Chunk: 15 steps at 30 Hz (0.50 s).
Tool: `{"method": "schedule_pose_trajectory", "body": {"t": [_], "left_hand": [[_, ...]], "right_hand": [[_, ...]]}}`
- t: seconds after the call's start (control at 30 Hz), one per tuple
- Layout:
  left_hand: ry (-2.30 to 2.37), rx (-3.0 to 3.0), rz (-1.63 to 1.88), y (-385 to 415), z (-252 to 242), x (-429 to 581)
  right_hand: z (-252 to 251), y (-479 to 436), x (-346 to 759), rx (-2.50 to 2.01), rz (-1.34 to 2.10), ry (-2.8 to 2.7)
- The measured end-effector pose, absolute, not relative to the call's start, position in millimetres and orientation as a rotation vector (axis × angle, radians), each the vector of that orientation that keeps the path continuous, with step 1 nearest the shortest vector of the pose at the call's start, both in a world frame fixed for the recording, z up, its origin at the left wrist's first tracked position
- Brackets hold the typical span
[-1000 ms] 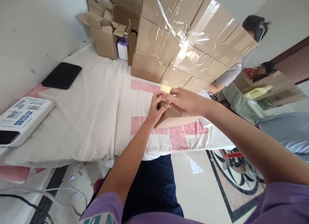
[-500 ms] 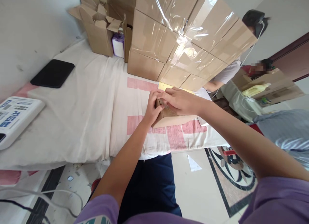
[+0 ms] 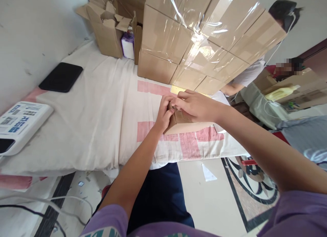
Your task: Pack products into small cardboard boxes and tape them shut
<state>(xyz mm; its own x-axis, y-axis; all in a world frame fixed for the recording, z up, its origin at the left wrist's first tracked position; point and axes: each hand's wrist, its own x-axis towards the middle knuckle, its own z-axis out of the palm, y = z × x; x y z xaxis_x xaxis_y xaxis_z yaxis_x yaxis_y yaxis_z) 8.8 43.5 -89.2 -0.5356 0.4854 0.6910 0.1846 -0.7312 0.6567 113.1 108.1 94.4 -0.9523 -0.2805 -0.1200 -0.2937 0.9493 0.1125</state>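
Note:
A small brown cardboard box (image 3: 188, 128) lies on the cloth-covered table in front of me, close beneath the stacked cartons. My left hand (image 3: 164, 115) is closed around the box's left end, its thumb on the top near the edge. Over the top of the box, my right hand (image 3: 196, 105) has its fingers curled and pinched beside the left fingertips. Whatever is between those right fingers is too small to make out. Both hands cover much of the box's top and its left corner.
Film-wrapped cartons (image 3: 166, 36) form a tall stack behind the box. An opened carton (image 3: 108, 39) stands left of it. Further left are a black flat pad (image 3: 61, 77) and a white label-covered device (image 3: 22, 123). Another person's arm (image 3: 231, 89) shows behind the stack.
The whole view has shifted slightly, with things appearing a little further right. Both hands stay at the box's left end, and the right fingers have drawn closer to the left ones.

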Motion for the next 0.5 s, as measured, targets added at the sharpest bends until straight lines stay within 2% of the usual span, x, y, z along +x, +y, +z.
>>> {"method": "schedule_pose_trajectory", "body": {"t": [0.5], "left_hand": [[0.985,1.311,2.39,48.2,-96.8,8.9]], "right_hand": [[93.5,105.5,105.2,-0.396,0.309,2.934]]}}
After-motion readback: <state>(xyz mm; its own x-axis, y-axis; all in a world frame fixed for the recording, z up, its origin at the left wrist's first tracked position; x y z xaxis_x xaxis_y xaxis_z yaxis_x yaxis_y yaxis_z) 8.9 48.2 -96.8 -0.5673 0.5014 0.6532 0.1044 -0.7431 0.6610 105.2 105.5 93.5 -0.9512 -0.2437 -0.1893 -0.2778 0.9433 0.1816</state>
